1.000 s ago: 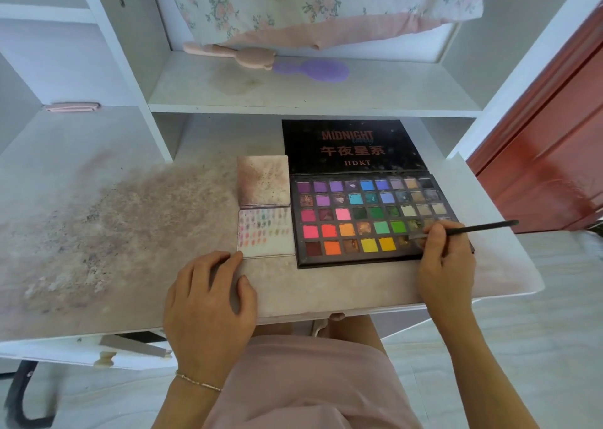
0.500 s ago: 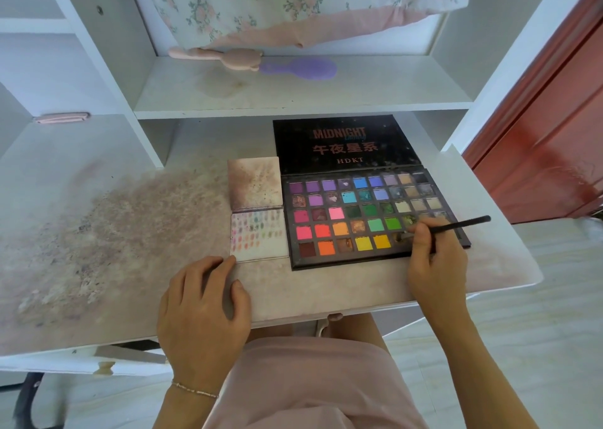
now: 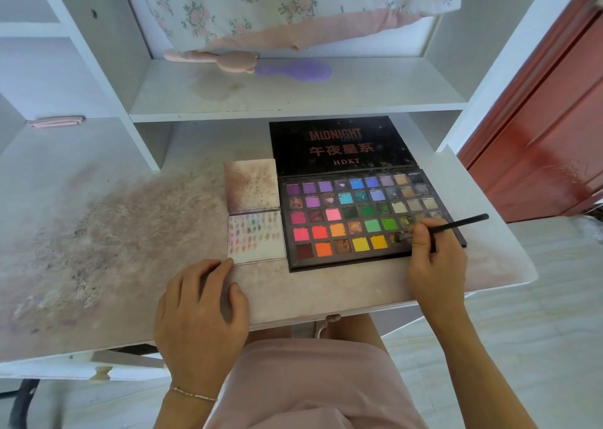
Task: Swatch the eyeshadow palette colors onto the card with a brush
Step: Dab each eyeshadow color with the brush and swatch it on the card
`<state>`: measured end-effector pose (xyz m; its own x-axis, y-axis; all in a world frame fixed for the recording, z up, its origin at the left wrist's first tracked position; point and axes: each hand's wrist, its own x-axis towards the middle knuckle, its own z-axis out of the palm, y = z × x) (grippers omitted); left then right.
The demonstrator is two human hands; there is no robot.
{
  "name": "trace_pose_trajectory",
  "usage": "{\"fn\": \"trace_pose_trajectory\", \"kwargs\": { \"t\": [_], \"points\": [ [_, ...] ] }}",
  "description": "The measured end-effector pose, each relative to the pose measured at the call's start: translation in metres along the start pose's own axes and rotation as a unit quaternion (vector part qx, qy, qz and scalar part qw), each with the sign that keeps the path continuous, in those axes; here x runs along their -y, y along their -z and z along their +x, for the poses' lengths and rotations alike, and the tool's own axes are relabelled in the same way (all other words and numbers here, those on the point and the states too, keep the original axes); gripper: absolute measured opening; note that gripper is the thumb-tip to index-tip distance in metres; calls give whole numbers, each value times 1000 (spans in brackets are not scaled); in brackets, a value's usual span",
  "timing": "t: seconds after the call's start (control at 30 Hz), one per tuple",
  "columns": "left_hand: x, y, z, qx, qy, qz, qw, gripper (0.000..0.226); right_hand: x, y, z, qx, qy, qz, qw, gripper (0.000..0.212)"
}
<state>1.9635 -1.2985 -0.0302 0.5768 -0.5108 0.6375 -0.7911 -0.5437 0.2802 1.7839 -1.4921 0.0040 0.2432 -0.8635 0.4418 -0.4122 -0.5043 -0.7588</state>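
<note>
**Brush loading up from the bottom-row pans**

The brush (image 3: 456,224) is pinched pen-style by the right hand (image 3: 435,262), fingers curled round the handle low down, probably so the tip can be steered precisely. The tip is pressed into a dark, goldish pan near the front right corner of the eyeshadow palette (image 3: 365,219), so pigment pickup looks like the step in hand. The handle is angled up and away toward the right edge of the surface (image 3: 326,291).

The left hand (image 3: 202,304) is laid flat near the front edge, fingers relaxed, nothing held; its fingertips are just about touching the near left corner of the card (image 3: 261,249), most likely to keep it from sliding once swatching resumes.

The card is lying just left of the palette, apparently touching it, so only a short trip across the pans is needed. Rows of small swatches are already filling its upper part, with bare space left toward the front. A stained square tile (image 3: 252,185) is parked directly behind the card.
</note>
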Motion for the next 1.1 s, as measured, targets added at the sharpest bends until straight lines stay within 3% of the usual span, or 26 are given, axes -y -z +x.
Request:
{"fn": "trace_pose_trajectory", "kwargs": {
  "t": [0.23, 0.6, 0.73, 1.1],
  "points": [
    [0, 2, 1, 16, 5, -2, 1000, 37, 9, -5, -4, 6, 6, 60, 998, 12],
    [-2, 5, 3, 32, 15, -9, 999, 39, 65, -61, -23, 148, 11, 186, 971, 19],
    [-2, 8, 4, 46, 24, -13, 999, 38, 79, -80, -24, 194, 10, 169, 966, 27],
    [-4, 11, 6, 59, 30, -18, 998, 37, 82, -88, -24, 227, 23, 102, 968, 26]
  ]
}}
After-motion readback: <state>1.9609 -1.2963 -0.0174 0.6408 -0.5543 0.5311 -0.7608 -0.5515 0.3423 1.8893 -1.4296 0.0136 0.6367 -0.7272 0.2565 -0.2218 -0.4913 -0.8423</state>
